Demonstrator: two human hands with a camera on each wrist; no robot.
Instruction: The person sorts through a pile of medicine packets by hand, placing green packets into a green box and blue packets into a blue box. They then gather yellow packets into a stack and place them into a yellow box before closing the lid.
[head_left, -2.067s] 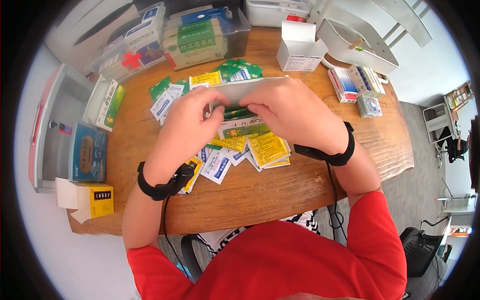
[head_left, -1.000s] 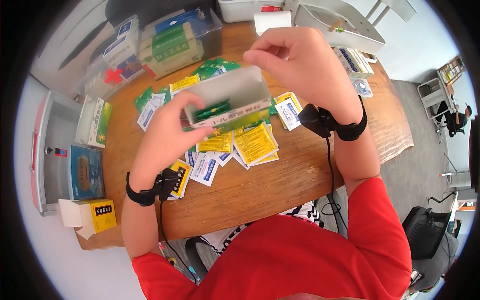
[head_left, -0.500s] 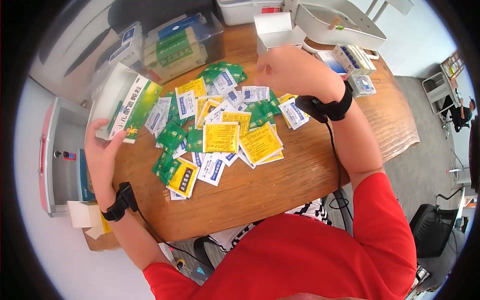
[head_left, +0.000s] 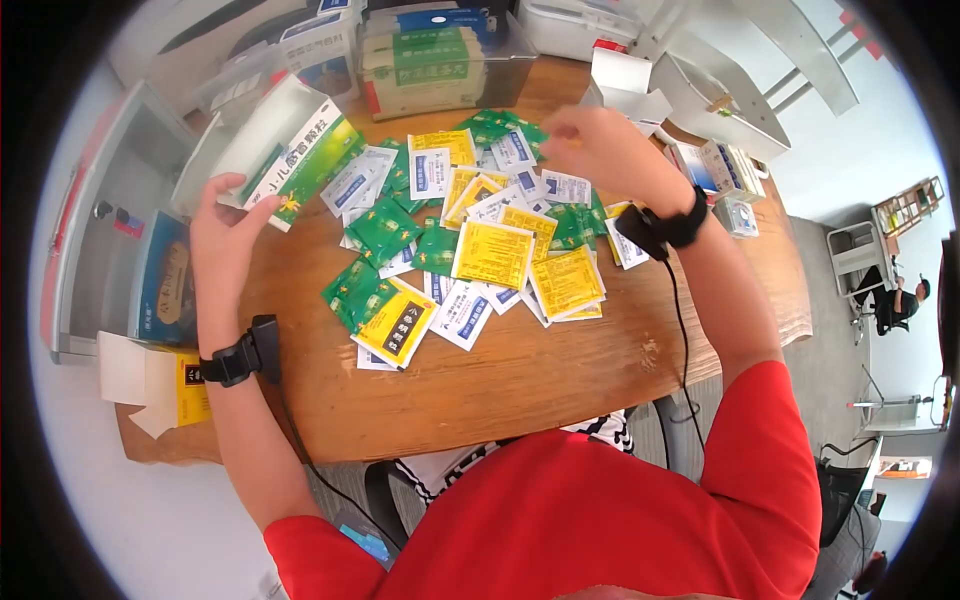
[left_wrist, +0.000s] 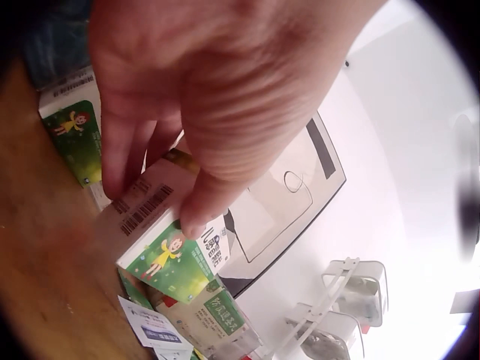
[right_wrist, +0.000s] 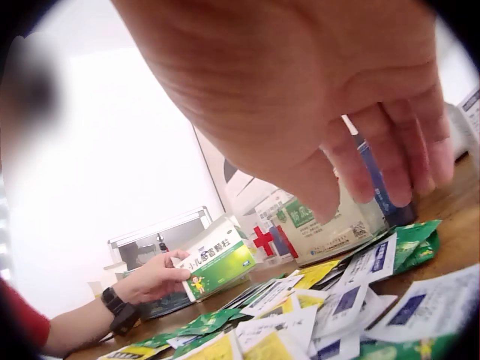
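Note:
My left hand (head_left: 222, 245) grips one end of a white-and-green medicine box (head_left: 318, 152) at the table's left side, thumb on its printed face. The box is tilted with its open top showing; green sachets lie inside. Up close in the left wrist view, its barcoded end (left_wrist: 146, 210) lies between thumb and fingers. My right hand (head_left: 612, 152) hovers over the right back of a sachet pile, fingers loosely bent, holding nothing in the right wrist view. Below it lie mixed yellow sachets (head_left: 495, 252), green sachets (head_left: 382, 232) and white sachets (head_left: 466, 314).
A second green-and-white box (left_wrist: 75, 131) stands behind the held one. A yellow box (head_left: 192, 390) and a clear cabinet (head_left: 95, 230) stand left. Along the back are a clear bin (head_left: 500, 70) of boxes and an open white carton (head_left: 622, 85). Small boxes (head_left: 728, 170) sit right.
Both hands were at the box over the pile. The right hand has let go and lifted to the right; the left hand has carried the box to the left, uncovering the sachets.

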